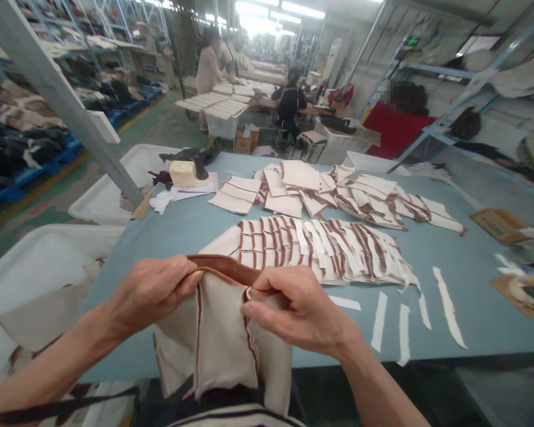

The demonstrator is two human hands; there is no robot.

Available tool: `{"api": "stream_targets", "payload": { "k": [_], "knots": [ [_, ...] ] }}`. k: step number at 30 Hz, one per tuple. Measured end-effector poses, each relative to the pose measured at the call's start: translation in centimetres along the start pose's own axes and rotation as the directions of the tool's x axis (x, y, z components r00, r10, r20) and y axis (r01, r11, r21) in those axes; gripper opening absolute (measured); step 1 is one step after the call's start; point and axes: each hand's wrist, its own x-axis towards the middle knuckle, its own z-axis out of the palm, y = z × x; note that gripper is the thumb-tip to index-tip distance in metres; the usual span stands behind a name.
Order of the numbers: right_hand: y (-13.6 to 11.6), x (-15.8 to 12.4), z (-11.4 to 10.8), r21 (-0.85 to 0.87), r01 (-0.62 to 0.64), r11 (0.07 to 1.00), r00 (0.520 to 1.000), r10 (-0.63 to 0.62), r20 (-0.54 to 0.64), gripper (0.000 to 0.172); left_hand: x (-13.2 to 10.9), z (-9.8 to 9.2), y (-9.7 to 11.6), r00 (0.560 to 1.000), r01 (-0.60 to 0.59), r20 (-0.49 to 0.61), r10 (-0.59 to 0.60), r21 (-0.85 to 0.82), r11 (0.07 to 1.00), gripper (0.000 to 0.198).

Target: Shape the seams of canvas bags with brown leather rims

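Observation:
A sewn piece [226, 332], cream outside with brown leather-like trim and dark seam edges, hangs between my two hands at the front edge of the table. My left hand [160, 287] is closed on its top edge at the left seam. At the right seam, my right hand [293, 302] pinches the edge between thumb and fingers. A brown strip of the piece shows along the top between the hands. Just beyond lies a row of overlapping cream panels [271, 243] with brown edges, several bearing white strips [338, 252].
A heap of cream pieces [298, 178] covers the table's [160, 237] far side. Loose white strips [380, 320] lie at the right, near a tape roll [531, 287]. A yellowish block [182, 174] sits far left. White bins [40, 255] stand left, beside a slanting metal post [80, 118]. People work farther back.

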Motion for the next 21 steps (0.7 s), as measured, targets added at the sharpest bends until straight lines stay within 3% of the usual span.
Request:
{"api": "stream_targets", "payload": {
  "k": [4, 7, 10, 15, 18, 21],
  "knots": [
    [-1.2, 0.7, -0.5, 0.079, -0.008, 0.997, 0.996, 0.001, 0.088, 0.029, 0.5, -0.4, 0.3, 0.991, 0.098, 0.114, -0.068, -0.289, 0.952, 0.032],
    [-1.7, 1.3, -1.0, 0.09, 0.054, 0.994, 0.985, -0.068, 0.159, 0.032, 2.3, -2.1, 2.0, 0.985, 0.074, 0.17, 0.015, -0.501, 0.862, 0.056],
    [-2.3, 1.5, -0.9, 0.052, 0.138, 0.989, 0.971, -0.146, 0.189, 0.031, 4.3, -3.0, 3.5, 0.982, 0.051, 0.176, 0.071, -0.604, 0.796, 0.062],
    [-2.9, 1.2, -0.7, -0.088, 0.176, 0.98, 0.964, -0.154, 0.218, 0.029, 5.6, -2.5, 4.2, 0.967, 0.107, 0.238, 0.085, -0.691, 0.715, 0.034],
    [-2.9, 0.8, -0.8, -0.233, 0.153, 0.96, 0.965, -0.094, 0.245, 0.03, 5.8, -2.4, 3.8, 0.961, 0.117, 0.265, 0.085, -0.662, 0.74, 0.019],
    [-2.6, 0.5, -0.7, -0.271, 0.138, 0.953, 0.961, -0.062, 0.269, 0.03, 6.2, -2.9, 3.5, 0.933, 0.129, 0.339, 0.123, -0.633, 0.763, 0.019]
  ]
}}
